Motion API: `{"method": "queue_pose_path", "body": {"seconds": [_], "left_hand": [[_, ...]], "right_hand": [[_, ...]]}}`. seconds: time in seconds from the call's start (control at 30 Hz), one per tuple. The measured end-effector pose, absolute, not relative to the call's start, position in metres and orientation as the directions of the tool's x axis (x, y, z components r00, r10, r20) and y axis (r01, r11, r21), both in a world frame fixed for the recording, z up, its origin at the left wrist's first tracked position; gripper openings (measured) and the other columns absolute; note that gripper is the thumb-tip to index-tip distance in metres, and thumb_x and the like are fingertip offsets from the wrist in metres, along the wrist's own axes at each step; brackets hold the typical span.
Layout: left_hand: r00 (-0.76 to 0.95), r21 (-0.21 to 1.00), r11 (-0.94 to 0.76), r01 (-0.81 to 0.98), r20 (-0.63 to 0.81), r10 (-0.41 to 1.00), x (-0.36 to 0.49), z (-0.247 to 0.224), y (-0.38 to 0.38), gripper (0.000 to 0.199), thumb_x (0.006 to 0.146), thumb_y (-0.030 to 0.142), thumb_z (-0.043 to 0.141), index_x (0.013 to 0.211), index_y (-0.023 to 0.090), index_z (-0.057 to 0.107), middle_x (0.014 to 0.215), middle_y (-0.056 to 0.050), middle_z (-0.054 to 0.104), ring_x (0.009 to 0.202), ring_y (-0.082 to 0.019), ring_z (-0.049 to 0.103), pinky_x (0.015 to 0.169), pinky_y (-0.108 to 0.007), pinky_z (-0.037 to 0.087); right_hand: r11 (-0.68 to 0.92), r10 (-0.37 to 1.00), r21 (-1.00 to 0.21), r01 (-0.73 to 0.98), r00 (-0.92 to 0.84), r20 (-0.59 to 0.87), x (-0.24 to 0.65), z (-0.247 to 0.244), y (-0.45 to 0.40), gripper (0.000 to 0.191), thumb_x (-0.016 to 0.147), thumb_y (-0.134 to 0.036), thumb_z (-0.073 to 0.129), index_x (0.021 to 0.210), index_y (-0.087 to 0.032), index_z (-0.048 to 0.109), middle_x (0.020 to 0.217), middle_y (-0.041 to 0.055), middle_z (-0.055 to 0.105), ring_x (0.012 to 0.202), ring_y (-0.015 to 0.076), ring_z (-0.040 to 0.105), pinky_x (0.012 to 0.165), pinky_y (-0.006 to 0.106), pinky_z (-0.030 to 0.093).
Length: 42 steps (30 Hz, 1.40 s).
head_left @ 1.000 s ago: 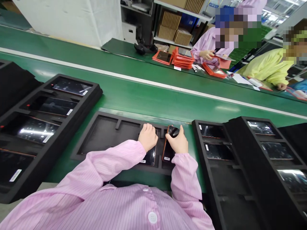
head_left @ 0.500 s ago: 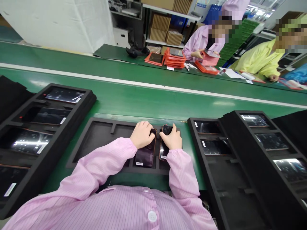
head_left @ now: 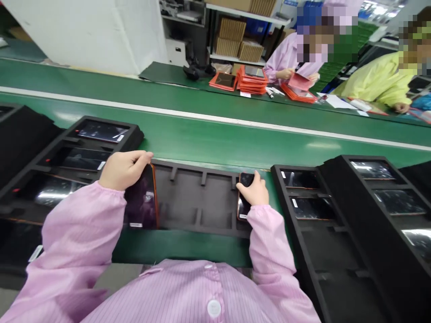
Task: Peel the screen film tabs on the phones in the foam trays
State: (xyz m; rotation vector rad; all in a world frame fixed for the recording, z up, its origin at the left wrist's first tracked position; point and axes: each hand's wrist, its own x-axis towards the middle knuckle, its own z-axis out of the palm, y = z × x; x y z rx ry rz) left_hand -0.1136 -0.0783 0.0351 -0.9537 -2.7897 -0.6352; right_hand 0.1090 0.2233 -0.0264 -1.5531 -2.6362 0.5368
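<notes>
A dark phone with an orange edge (head_left: 144, 202) is gripped near its top by my left hand (head_left: 124, 170), above the left end of a black foam tray (head_left: 215, 197). A small white label marks the phone's lower edge. Farther right, my right hand (head_left: 256, 190) has its thumb and fingers around another phone (head_left: 243, 208), which lies at the tray's right end. Between the two hands, the tray's compartments show bare black foam with short dividers.
At the left, a black foam tray (head_left: 133, 134) holds several phones. Two more trays stand at the right, one with phones (head_left: 311, 207) in its upper slots. Across the green bench (head_left: 208, 134), two people sit near stacked orange-red sleeves (head_left: 252, 83).
My left hand has carried its phone leftward and up from the middle of the tray to its left end. My right hand stays on its phone. The view has shifted slightly.
</notes>
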Motion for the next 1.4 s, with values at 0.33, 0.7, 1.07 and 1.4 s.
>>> {"method": "queue_pose_path", "body": {"seconds": [0.33, 0.7, 1.07, 1.4], "left_hand": [[-0.816, 0.477, 0.702, 0.529, 0.058, 0.575, -0.136, -0.008, -0.043, 0.051, 0.093, 0.058, 0.035, 0.067, 0.020, 0.059, 0.069, -0.006, 0.065, 0.068, -0.020, 0.056, 0.060, -0.029, 0.029], [-0.619, 0.657, 0.414, 0.630, 0.103, 0.779, -0.148, -0.055, -0.041, 0.027, 0.091, 0.034, 0.048, 0.099, 0.020, 0.069, 0.106, -0.007, 0.071, 0.106, -0.024, 0.061, 0.101, -0.038, 0.043], [-0.777, 0.835, 0.189, 0.518, 0.366, 0.512, -0.151, -0.063, -0.078, 0.030, 0.094, 0.026, 0.044, 0.117, 0.020, 0.061, 0.133, -0.010, 0.056, 0.130, -0.022, 0.049, 0.113, -0.041, 0.038], [-0.806, 0.893, 0.284, 0.350, 0.133, 0.577, -0.189, -0.091, -0.075, 0.032, 0.094, 0.026, 0.042, 0.118, 0.018, 0.062, 0.120, -0.007, 0.068, 0.115, -0.020, 0.060, 0.106, -0.037, 0.043]], "right_hand": [[0.502, 0.814, -0.359, 0.786, -0.571, -0.111, 0.100, 0.000, 0.251, 0.089, 0.074, -0.048, 0.063, 0.148, -0.011, 0.030, 0.133, 0.0237, 0.051, 0.120, 0.0360, 0.055, 0.097, 0.044, 0.044], [0.677, 0.653, -0.381, 0.630, -0.753, -0.085, 0.011, -0.021, 0.094, 0.080, 0.080, -0.039, 0.064, 0.143, -0.005, 0.029, 0.126, 0.0234, 0.046, 0.101, 0.0320, 0.064, 0.081, 0.036, 0.050], [0.984, 0.123, -0.127, 0.126, -0.992, -0.028, -0.026, -0.003, 0.091, 0.034, 0.096, -0.021, 0.047, 0.128, -0.013, 0.058, 0.112, 0.0124, 0.064, 0.100, 0.0252, 0.060, 0.083, 0.035, 0.047], [0.986, -0.080, -0.131, -0.104, -0.981, 0.177, -0.074, -0.052, 0.077, 0.032, 0.088, -0.041, 0.066, 0.103, -0.013, 0.067, 0.099, 0.0109, 0.060, 0.094, 0.0273, 0.052, 0.080, 0.039, 0.039]]}}
